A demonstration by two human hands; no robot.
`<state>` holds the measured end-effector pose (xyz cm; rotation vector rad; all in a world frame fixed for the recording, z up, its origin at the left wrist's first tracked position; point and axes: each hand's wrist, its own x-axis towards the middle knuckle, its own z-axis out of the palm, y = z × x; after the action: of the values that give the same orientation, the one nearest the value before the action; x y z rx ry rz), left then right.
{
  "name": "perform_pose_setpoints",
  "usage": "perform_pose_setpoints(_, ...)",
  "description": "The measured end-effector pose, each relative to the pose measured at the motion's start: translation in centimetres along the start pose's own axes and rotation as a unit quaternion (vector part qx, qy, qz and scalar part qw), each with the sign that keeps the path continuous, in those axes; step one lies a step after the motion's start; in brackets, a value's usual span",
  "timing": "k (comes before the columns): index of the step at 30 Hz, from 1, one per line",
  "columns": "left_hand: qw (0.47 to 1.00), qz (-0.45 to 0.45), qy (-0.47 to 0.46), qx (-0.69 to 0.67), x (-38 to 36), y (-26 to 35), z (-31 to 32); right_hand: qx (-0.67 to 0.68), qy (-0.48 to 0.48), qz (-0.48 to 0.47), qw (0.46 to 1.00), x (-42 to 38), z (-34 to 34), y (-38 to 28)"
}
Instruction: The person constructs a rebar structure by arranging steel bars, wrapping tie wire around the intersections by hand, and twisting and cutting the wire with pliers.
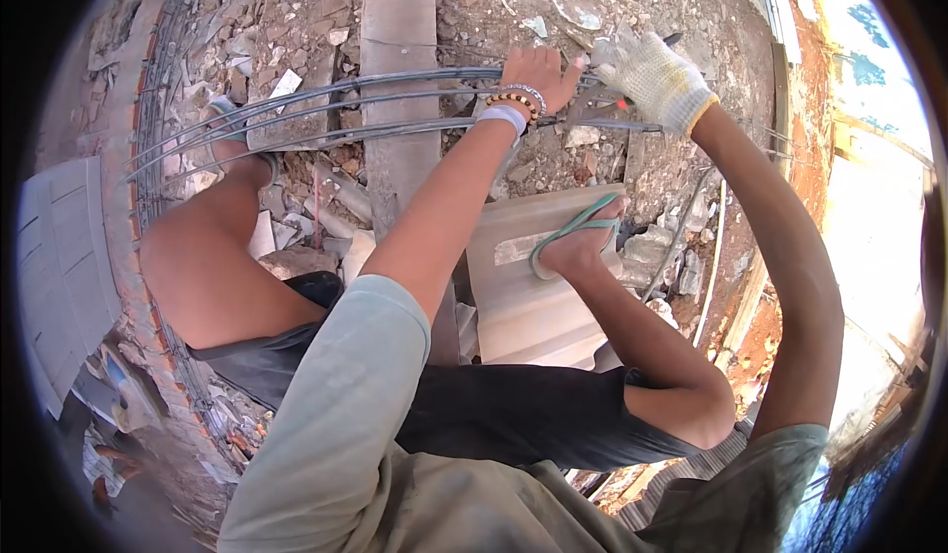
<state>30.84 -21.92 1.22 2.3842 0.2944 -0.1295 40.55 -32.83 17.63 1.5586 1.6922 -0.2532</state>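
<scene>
Several long thin metal rods (395, 77) run in a loose bundle from the left towards both hands. My left hand (538, 77), bare with bracelets at the wrist, has its fingers curled over the rods near their right part. Just right of it, my right hand (657, 79) wears a whitish knitted glove and is closed around something mostly hidden. A dark tip shows above the glove and a small red part below it, beside the rods.
A long board (398, 20) runs under the rods. Broken rubble (296, 20) covers the ground. A corrugated sheet (533, 306) lies under my sandalled right foot (583, 242). More rods and a brick edge (148, 247) are at left, grey panels (69, 257) beyond.
</scene>
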Motion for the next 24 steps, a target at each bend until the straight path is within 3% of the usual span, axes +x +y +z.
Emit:
perform_pose_setpoints(2,1.0,-0.005,0.01,-0.004,0.0,-0.2,0.2,0.004,0.038,0.008,0.999,-0.3,1.9,0.3)
perform_pose_setpoints(7,1.0,-0.004,0.008,-0.028,-0.1,-0.4,0.3,-0.003,-0.059,-0.012,0.998,0.8,0.3,1.1)
perform_pose_setpoints(10,0.999,0.001,0.035,-0.014,-0.4,-0.4,0.3,-0.006,0.104,-0.02,0.994,0.6,2.3,0.9)
perform_pose_setpoints(14,0.998,-0.014,-0.001,-0.059,0.0,-0.4,0.3,0.061,0.034,0.029,0.997,-0.5,1.0,-0.1)
perform_pose_setpoints(15,0.996,-0.019,-0.028,-0.077,-0.1,-0.3,-0.2,0.05,0.076,0.018,0.996,-0.6,0.6,-0.4)
perform_pose_setpoints(18,0.992,-0.031,-0.035,-0.119,-0.5,-0.1,-1.5,0.054,-0.042,0.061,0.996,-0.7,-1.0,-1.1)
perform_pose_setpoints(19,0.99,-0.031,-0.033,-0.136,-0.4,-0.1,-1.9,0.06,-0.006,0.06,0.996,-0.9,-0.3,-1.1)
perform_pose_setpoints(22,0.979,-0.034,0.116,-0.162,-0.7,-0.2,-1.4,-0.041,0.072,0.046,0.995,-1.7,-0.3,-2.1)
perform_pose_setpoints(24,0.969,0.019,0.208,-0.131,-0.9,-0.8,-1.6,-0.053,0.081,0.062,0.993,-2.5,0.7,-2.8)
